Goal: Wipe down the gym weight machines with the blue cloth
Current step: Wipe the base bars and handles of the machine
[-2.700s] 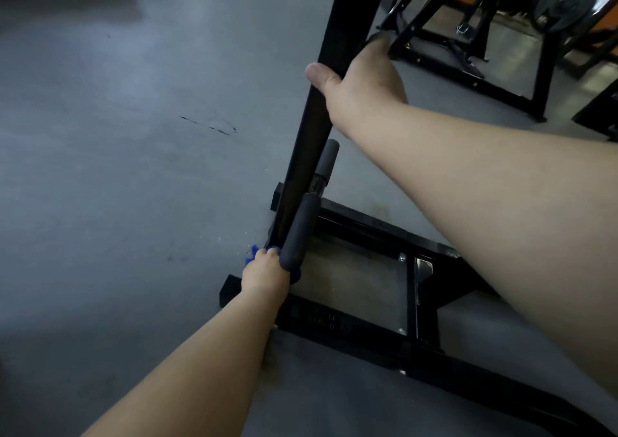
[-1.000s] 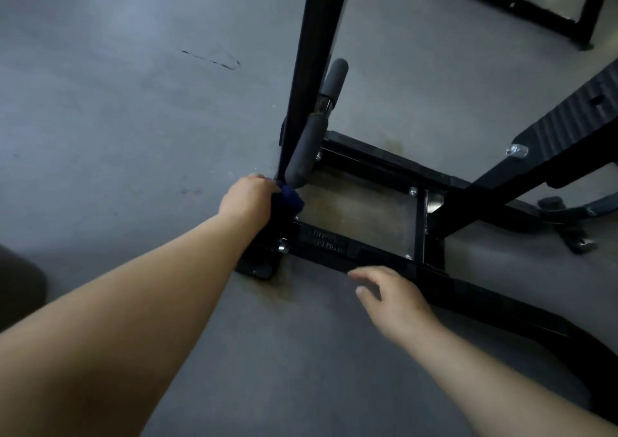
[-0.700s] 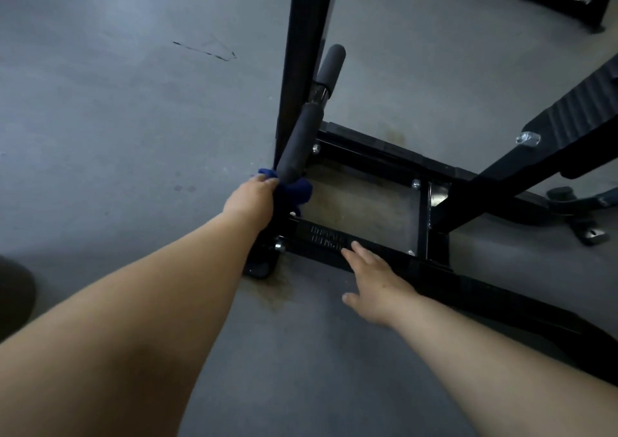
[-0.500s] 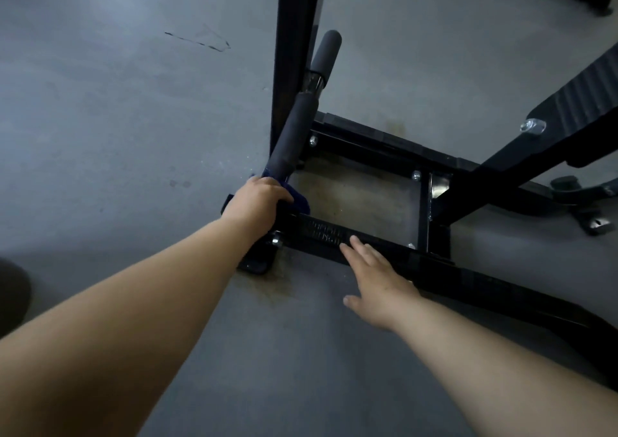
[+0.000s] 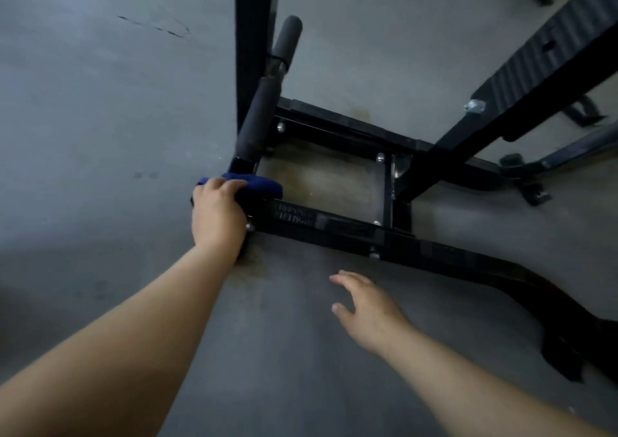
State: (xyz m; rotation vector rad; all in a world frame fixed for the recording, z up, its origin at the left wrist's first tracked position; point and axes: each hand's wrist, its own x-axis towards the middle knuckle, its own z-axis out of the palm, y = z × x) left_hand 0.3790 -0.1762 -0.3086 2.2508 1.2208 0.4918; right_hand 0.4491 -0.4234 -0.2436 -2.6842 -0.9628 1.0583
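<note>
Gripping the bunched dark-blue cloth (image 5: 255,186), the left hand (image 5: 217,216) sits at the black steel base rail's (image 5: 334,227) left end; the rail runs rightward, the right hand (image 5: 371,306) hovering relaxed.

The floor (image 5: 100,119) is grey and smooth. A black machine frame (image 5: 351,232) stands right on it. Inside the frame's square bottom part, the floor looks brownish and stained (image 5: 321,179). One more brown stain (image 5: 254,269) lies on the floor just beside the frame's near left corner. Far to the left of the frame there is a thin dark scratch (image 5: 157,28) on the floor, and nearer the frame two small dark spots (image 5: 145,175).
</note>
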